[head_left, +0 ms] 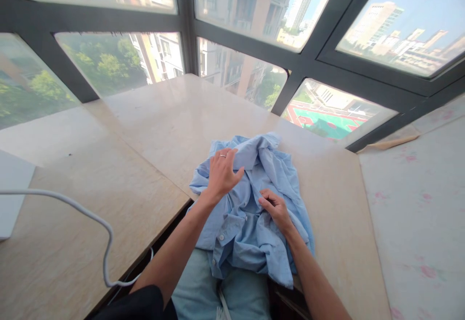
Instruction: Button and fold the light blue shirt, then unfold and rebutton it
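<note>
A rumpled light-blue shirt (pixel 250 201) lies at the lower centre of the frame, on the pale counter (pixel 160 116), directly beneath both sets of fingers. The left hand (pixel 223 171), left of the collar (pixel 259 146), has its fingers loosely extended, thumb apart, released; the right hand (pixel 276 209), right of centre, curls its fingers over the shirt's middle, though from here I can't tell whether they pinch cloth.

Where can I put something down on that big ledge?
The biggest bare patch of ledge runs from the white cable back to the dark window frame. A narrower strip lies between the blue shirt and the flowered wall. It's crowded at the front middle, where the shirt lies rumpled under the left hand and right hand.
</note>
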Available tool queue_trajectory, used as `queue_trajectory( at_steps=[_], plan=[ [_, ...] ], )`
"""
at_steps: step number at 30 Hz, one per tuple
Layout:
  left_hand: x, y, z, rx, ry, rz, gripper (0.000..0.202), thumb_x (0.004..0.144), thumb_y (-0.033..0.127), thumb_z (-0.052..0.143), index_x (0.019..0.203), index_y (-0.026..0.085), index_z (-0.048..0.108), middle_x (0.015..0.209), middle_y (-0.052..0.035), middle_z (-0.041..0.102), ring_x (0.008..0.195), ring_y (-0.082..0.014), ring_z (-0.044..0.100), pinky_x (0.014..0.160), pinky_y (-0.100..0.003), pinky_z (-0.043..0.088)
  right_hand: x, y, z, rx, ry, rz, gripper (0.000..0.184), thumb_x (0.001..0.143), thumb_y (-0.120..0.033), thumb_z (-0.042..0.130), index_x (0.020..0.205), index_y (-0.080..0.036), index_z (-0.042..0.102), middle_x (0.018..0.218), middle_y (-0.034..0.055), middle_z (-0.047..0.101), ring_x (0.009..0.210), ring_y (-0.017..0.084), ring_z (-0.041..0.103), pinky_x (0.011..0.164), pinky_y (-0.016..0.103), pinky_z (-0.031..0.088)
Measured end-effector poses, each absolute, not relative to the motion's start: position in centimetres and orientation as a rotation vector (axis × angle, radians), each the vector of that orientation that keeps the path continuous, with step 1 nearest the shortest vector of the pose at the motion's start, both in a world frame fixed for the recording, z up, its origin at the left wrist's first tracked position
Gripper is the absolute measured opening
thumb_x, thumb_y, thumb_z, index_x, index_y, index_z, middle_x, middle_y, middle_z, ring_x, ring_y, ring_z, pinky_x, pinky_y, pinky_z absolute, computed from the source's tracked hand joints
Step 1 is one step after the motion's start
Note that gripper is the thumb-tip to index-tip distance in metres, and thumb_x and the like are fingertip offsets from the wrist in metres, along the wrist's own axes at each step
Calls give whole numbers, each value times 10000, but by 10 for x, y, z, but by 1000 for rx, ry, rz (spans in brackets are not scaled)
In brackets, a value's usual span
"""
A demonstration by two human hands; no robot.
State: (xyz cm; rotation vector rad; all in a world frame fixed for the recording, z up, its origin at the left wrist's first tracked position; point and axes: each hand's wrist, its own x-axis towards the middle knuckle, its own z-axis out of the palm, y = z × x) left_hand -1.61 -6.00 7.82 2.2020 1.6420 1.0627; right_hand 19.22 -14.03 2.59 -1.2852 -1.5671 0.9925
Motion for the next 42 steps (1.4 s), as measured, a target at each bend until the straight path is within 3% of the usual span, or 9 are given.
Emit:
queue_trajectory(
  at_steps=[2,6,13,18,22,28,34,37,42],
  plan=[
    [-14,-42,80,2297,1655,876,660,731,280,754,1339,174,520,1345,-183,571,1287,-364,461,1026,-488,369,192,-138,24,-1301,-1570,1028,388,844,-538,596,631,-221,527,698,19,536,676,174,501,659,307,439],
    [-20,-14,72,2192,1633,707,233,809,180,608,1023,184,700,1013,-130,715,1029,-301,634,917,-409,446,192,-136,22,-1368,-1549,1025,378,860,-544,573,678,-213,589,705,21,584,684,177,532,671,304,458],
    [-59,10,64,1264,1676,1584,190,825,255,553,870,161,712,859,-40,730,833,-188,650,766,-273,487,190,-135,17,-1429,-1563,966,347,870,-518,574,753,-202,657,759,32,653,749,196,599,732,308,481],
    [-63,0,76,1285,1573,1651,188,808,266,582,901,170,716,887,-32,731,849,-174,655,779,-260,501,189,-127,8,-1474,-1520,947,332,881,-510,579,828,-195,669,768,32,649,730,191,588,699,305,485],
    [-48,-16,86,1487,1521,1604,191,848,288,578,938,192,717,921,-32,730,877,-175,655,814,-272,507,186,-114,2,-1520,-1453,881,402,861,-490,599,1123,-185,602,997,78,662,662,165,569,644,316,512],
    [-36,-39,94,1737,1320,1529,156,862,283,601,927,197,715,899,-37,713,851,-166,638,821,-274,501,169,-86,19,-1681,-1714,421,451,861,-296,582,1292,-180,521,1280,149,550,747,181,597,809,399,521],
    [-46,-51,89,1858,1109,1052,416,896,489,571,1180,197,656,1116,-74,693,691,-138,646,668,-262,518,155,-58,39,-1954,-2025,263,227,870,-193,562,1089,-179,621,1127,155,630,849,246,648,626,300,426],
    [-54,-48,76,1932,1311,897,463,909,472,545,1275,194,599,1246,-121,665,908,-223,700,807,-320,531,158,-56,37,-2010,-2063,217,153,881,-131,508,919,-183,647,938,131,665,761,220,643,601,288,377],
    [-62,-48,68,2098,1391,486,765,760,501,716,1423,211,466,1466,-165,505,1335,-349,495,1040,-418,430,171,-59,25,-1785,-1904,257,203,889,-167,447,855,-185,647,882,111,676,812,226,624,712,316,440]
  ],
)
